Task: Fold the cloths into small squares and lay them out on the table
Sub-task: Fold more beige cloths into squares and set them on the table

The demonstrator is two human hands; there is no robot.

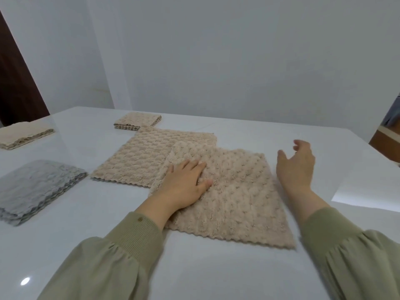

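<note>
The left hand lies flat, fingers straight, pressing on the near beige cloth spread on the white surface. The right hand hovers just beside that cloth's right edge, fingers loosely spread, holding nothing. Behind it lies a second beige cloth, partly overlapped. Further off sit a small folded beige square, a folded grey stack and a cream stack at left.

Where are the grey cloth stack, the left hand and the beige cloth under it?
grey cloth stack (36, 185): head view, middle of top cloth.
left hand (186, 184): head view, back of hand.
beige cloth (233, 204): head view, bare middle area.
</note>
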